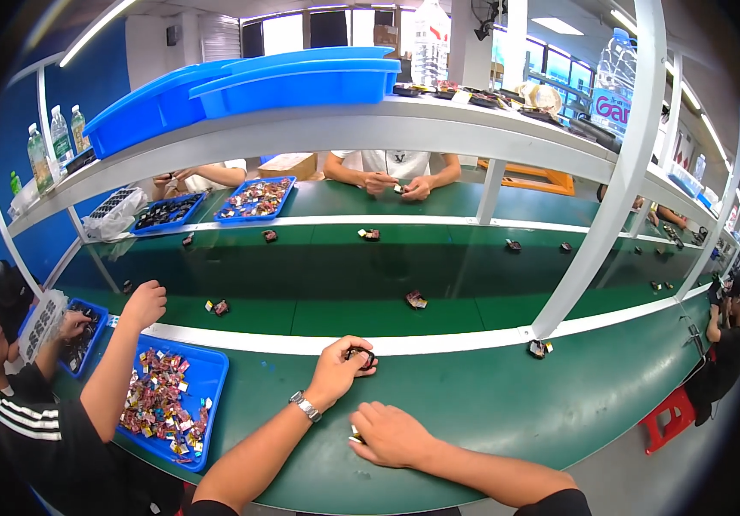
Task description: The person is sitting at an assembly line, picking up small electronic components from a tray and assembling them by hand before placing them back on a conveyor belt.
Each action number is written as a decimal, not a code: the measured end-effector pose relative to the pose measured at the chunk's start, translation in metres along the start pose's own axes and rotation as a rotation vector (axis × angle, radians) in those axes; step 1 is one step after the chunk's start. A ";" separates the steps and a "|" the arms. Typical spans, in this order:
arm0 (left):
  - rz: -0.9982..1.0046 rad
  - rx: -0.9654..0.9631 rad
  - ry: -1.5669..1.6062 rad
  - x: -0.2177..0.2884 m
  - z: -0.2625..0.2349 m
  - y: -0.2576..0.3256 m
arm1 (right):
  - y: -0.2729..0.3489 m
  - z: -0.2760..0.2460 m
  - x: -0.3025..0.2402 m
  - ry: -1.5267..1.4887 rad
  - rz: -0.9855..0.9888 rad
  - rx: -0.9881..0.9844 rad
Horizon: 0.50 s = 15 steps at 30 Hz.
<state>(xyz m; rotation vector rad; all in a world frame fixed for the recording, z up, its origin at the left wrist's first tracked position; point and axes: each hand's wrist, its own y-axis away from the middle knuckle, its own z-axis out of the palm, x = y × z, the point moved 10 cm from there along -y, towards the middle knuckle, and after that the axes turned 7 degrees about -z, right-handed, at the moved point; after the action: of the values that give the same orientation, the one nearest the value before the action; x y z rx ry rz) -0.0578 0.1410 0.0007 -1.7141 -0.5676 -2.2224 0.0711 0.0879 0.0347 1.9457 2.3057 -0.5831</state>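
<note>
My left hand (340, 371), with a metal-banded watch on its wrist, is closed around a small black rounded part (360, 354) with a reddish face, just above the green bench. Close by, nearer to me, my right hand (391, 434) rests low over the bench with its fingers curled. A small piece with a yellow-white edge (355, 435) shows at its fingertips; its kind is partly hidden. Left of my left forearm is a blue tray (218, 365) heaped with small red, white and yellow parts (163, 396).
A co-worker's bare arm (116, 370) reaches over the tray from the left. A white rail (301, 342) separates my bench from the green belt (336, 314), which carries scattered small parts (416, 299). A slanted white post (598, 198) rises at right; blue trays (292, 90) sit on the overhead shelf.
</note>
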 end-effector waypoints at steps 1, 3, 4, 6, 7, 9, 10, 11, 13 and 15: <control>0.021 0.013 0.007 -0.002 -0.003 0.000 | -0.001 -0.005 -0.002 0.002 0.005 -0.004; 0.049 0.028 -0.067 -0.007 -0.009 -0.002 | -0.006 -0.021 -0.005 0.017 -0.020 0.014; 0.078 0.045 -0.145 -0.006 -0.013 -0.004 | -0.008 -0.028 0.006 0.017 -0.018 0.010; 0.104 0.067 -0.116 0.002 -0.017 0.005 | -0.007 -0.068 0.038 -0.144 -0.097 0.230; 0.108 0.060 -0.205 0.002 -0.014 0.005 | -0.005 -0.083 0.083 -0.163 0.077 0.316; 0.086 0.066 -0.405 0.002 -0.005 0.013 | 0.001 -0.106 0.172 -0.098 0.338 0.482; 0.088 0.047 -0.396 0.002 0.002 0.013 | 0.008 -0.119 0.205 0.012 0.427 0.571; 0.127 0.031 -0.486 0.004 0.009 0.011 | 0.006 -0.113 0.226 0.025 0.432 0.573; 0.144 0.033 -0.579 0.002 0.012 0.009 | 0.009 -0.101 0.264 0.002 0.581 0.625; 0.133 0.045 -0.589 -0.001 0.005 0.010 | -0.005 -0.087 0.264 0.092 0.606 0.568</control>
<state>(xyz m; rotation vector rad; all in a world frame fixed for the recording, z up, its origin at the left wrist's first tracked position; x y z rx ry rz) -0.0491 0.1343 0.0019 -2.3081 -0.5950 -1.5852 0.0310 0.3626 0.0392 2.7853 1.5291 -1.1648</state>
